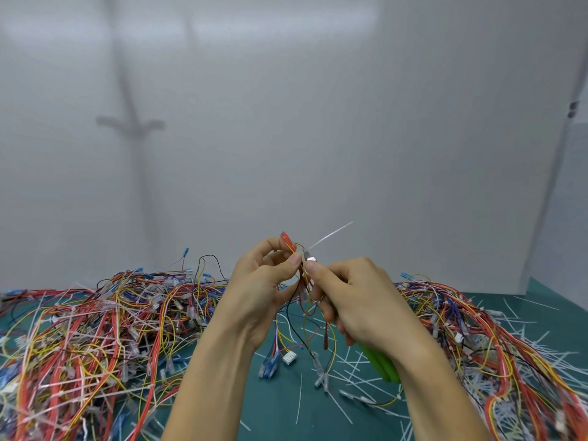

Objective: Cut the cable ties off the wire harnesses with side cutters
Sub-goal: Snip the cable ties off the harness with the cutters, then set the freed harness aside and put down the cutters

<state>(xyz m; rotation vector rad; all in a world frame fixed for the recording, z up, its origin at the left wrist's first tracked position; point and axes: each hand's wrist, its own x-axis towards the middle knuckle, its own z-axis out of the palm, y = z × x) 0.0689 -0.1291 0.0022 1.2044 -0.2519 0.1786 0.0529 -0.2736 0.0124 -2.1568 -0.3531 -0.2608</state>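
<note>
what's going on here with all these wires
A person is snipping ties off wire harnesses. The left hand pinches a small harness above the mat, while the right hand grips green-handled cutters with the tips at a white tie on it, its tail sticking up to the right. On both sides lie piles of harnesses, and cut ties litter the mat.

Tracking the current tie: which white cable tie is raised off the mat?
The cable tie on the wire harness pinched by the left hand; its tail points up and right, while the rest lie down on the green mat.
</note>
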